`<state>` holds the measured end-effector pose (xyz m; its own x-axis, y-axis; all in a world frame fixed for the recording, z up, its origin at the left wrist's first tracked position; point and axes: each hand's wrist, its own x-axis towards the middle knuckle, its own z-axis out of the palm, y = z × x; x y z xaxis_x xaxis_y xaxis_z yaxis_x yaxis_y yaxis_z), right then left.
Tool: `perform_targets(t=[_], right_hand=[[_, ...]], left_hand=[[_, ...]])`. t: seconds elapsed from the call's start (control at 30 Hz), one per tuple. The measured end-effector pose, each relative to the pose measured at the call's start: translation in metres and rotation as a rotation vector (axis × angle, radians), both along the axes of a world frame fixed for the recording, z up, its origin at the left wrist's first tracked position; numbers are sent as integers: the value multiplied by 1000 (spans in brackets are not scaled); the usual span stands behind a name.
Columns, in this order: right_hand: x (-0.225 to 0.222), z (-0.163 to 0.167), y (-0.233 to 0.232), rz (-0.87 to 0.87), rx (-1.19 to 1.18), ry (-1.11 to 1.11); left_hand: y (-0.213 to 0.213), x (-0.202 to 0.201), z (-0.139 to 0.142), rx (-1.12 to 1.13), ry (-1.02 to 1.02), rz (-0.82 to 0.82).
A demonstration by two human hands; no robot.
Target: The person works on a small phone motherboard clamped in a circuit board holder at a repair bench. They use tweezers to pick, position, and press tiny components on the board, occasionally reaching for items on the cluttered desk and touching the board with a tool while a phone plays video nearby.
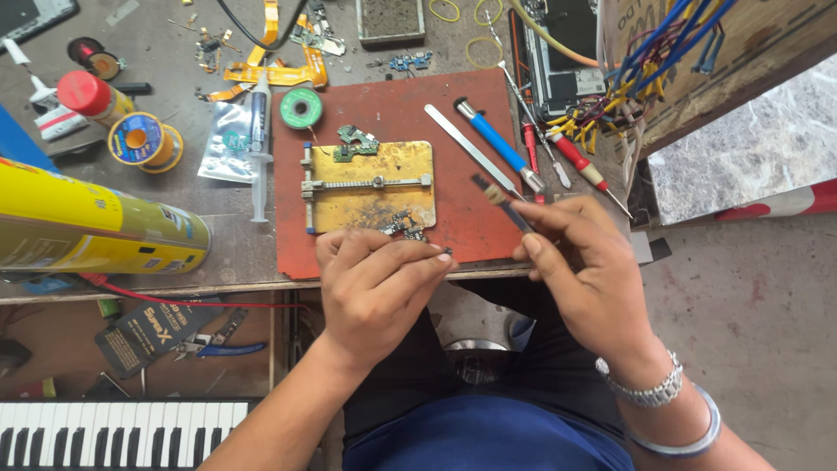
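Small circuit board (408,228) sits at near edge of red-brown work mat (392,113), just below yellow board-holder plate (370,185), pinched in fingertips of left hand (375,283). Grip narrow, fingers curled over the board; most of it hidden under them. Left wrist comes up from below, palm down, knuckles toward camera.

Right hand (580,262) just right of it, apart from left. Holds a small brush (501,202), dark handle, pale bristle tip pointing up-left over the mat. Pinch grip, thumb + forefinger closed on handle, other fingers folded. Metal watch and bangle on that wrist.

On mat: second green board (356,141) at plate's top-left corner, green solder-wick spool (301,108) top-left, flat metal spudger (466,146), blue-handled tool (495,141), red screwdriver (580,164) at right edge.

Packages/labels: big yellow spray can (96,228) lying on its side far left, dark label patches, printed. Red-capped yellow bottle (96,96) behind it. Blue/yellow solder reel (144,139). Clear pouch w/ syringe (259,144) left of mat. Black card package (150,331) with pale lettering on lower shelf, blue-handled pliers (214,347) beside it. Keyboard keys (122,432) bottom-left.
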<state>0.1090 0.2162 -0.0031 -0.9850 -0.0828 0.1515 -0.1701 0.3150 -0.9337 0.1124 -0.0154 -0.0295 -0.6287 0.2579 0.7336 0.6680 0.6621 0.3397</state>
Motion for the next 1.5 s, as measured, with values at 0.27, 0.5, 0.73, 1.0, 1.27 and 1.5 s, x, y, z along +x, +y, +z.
perform_targets(t=[0.27,0.5,0.73,1.0,1.27,1.5], right_hand=[[27,0,11,7,395,88],[31,1,6,67,385,69],[34,-5,-2,52,371,84],[37,-12,-2,45,350,24],[43,-26,-6,34,299,98],[45,-25,-8,34,303,85]], left_hand=[[6,2,-18,-66,0,52],[7,1,-23,19,-19,55],[7,2,-23,14,-37,97],[8,2,-28,-28,-12,120],[7,2,-29,-51,-9,117],[9,2,-29,-47,-19,128]])
